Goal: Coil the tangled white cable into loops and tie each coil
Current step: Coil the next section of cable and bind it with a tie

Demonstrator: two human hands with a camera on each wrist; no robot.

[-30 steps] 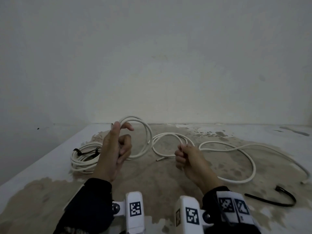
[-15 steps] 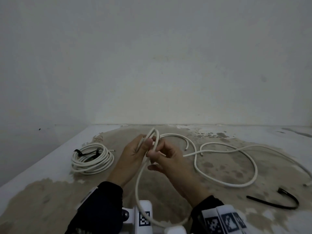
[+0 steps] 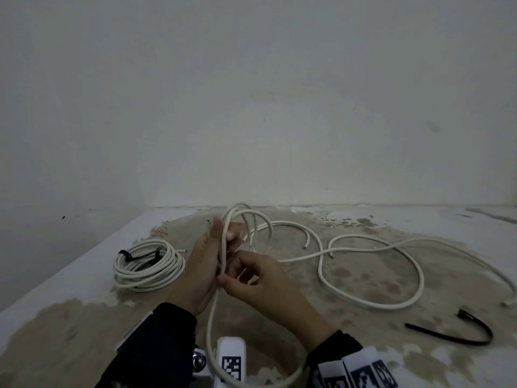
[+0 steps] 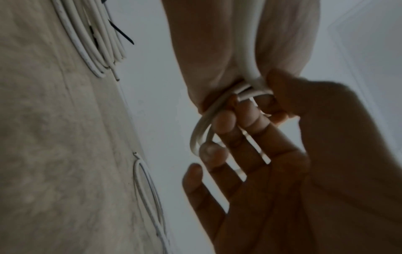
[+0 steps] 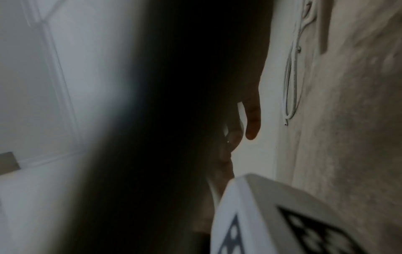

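Stained floor (image 3: 349,278); white cable (image 3: 372,303) half-looped, both hands' grip on loops.

cable (image 3: 253,383) loop cropped below, right-wrist view blurred

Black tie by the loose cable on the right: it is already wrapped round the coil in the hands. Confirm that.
Not so. The black tie lies loose on the table, apart from the white cable that the left hand and right hand grip. The head view shows it.
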